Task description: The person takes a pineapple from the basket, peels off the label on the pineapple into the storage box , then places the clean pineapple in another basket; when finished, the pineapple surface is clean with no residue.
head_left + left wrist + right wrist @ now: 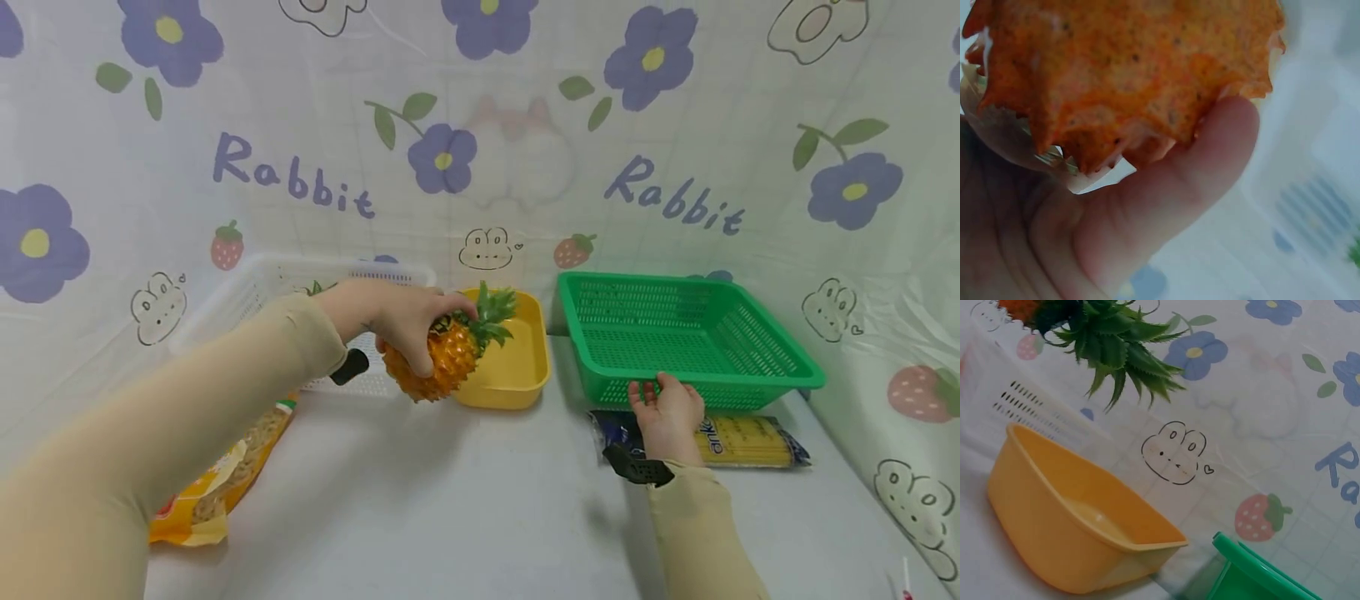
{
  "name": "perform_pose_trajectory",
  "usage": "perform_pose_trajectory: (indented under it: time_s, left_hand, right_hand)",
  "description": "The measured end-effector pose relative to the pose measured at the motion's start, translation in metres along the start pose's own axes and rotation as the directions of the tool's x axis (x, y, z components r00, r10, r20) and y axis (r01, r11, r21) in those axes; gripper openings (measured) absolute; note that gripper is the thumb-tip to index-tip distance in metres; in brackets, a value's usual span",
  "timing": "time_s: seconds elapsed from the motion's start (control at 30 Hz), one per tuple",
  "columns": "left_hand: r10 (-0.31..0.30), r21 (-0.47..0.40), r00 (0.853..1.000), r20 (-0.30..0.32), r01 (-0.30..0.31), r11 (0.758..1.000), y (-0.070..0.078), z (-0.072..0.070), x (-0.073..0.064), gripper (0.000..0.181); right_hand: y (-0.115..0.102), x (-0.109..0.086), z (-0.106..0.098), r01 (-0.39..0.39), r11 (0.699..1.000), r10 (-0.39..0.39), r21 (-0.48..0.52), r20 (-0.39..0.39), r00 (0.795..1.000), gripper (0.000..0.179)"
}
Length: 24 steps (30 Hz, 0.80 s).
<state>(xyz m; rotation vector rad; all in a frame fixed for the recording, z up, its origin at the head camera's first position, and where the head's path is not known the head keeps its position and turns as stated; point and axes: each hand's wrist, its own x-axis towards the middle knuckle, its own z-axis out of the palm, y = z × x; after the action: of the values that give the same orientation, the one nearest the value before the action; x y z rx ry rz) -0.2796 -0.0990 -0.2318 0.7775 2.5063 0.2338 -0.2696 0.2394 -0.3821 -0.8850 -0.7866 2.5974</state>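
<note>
My left hand (405, 321) grips an orange pineapple (442, 358) with a green leafy crown, raised above the table. The crown overlaps the yellow tub (536, 387) in the head view. Close up in the left wrist view, the thumb (1210, 150) presses against the spiky orange skin. In the right wrist view the pineapple crown (1116, 350) hangs higher than the tub. My right hand (671, 417) is at the front rim of the green basket (600, 379), its fingers loosely bent and holding nothing visible. Beneath that hand lies a pack of spaghetti (746, 442), partly covered.
Behind the left arm stands a white slotted basket (375, 271), with a bit of green showing inside. An orange and yellow bag of food (232, 475) lies at the left, partly under the sleeve. A patterned sheet (517, 225) rises behind the containers.
</note>
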Motion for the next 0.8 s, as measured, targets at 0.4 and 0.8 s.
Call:
perform_pose_trajectory:
  time_s: [0.4, 0.8]
  left_hand:
    - [0.204, 0.18, 0.97, 0.132, -0.226, 0.957, 0.054, 0.059, 0.022, 0.083]
    - [0.25, 0.343, 0.952, 0.176, -0.297, 0.891, 0.056, 0.1, 0.041, 0.086]
  right_hand:
    - [0.001, 0.002, 0.0, 0.0, 1.0, 0.0, -0.003, -0.012, 1.0, 0.03]
    - [0.0, 0.002, 0.0, 0.01, 1.0, -0.01, -0.003, -0.01, 1.0, 0.029]
